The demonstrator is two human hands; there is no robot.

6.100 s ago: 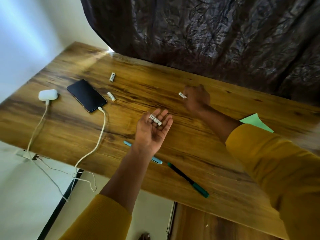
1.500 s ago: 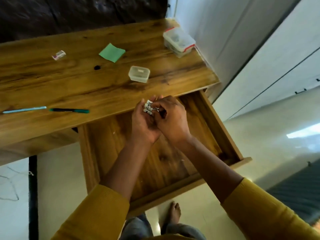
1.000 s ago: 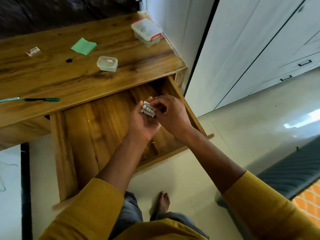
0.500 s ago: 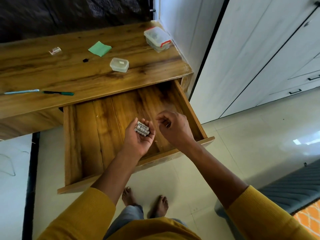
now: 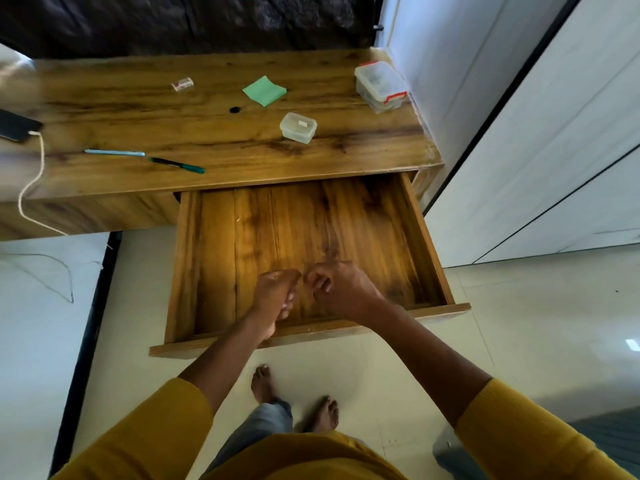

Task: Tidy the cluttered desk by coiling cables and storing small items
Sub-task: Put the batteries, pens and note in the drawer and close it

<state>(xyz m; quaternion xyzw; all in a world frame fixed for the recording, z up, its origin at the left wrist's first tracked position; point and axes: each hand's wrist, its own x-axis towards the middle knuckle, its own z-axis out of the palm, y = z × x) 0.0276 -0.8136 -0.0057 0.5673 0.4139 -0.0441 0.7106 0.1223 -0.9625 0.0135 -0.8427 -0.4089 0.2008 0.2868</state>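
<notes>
The wooden drawer (image 5: 429,237) is pulled out below the desk (image 5: 207,126), and its floor shows bare. My left hand (image 5: 277,296) hangs over the drawer's front part, turned knuckles up with the fingers curled down. The batteries it held a moment ago are hidden inside it. My right hand (image 5: 341,289) is just to its right, fingers curled, with nothing visible in it. On the desk lie a blue pen (image 5: 114,153), a green pen (image 5: 177,164), a phone (image 5: 15,125) with a white cable (image 5: 31,181), and a small white item (image 5: 182,84).
A small clear lidded box (image 5: 298,127) and a larger box with red clips (image 5: 380,85) stand at the desk's right end, a green note (image 5: 264,90) between them. White cupboard doors (image 5: 540,150) stand right of the drawer. My bare feet (image 5: 294,400) are below its front.
My left hand has turned from palm up to knuckles up and dropped lower into the drawer, hiding the batteries. My right hand has closed in beside it. The view has swung left.
</notes>
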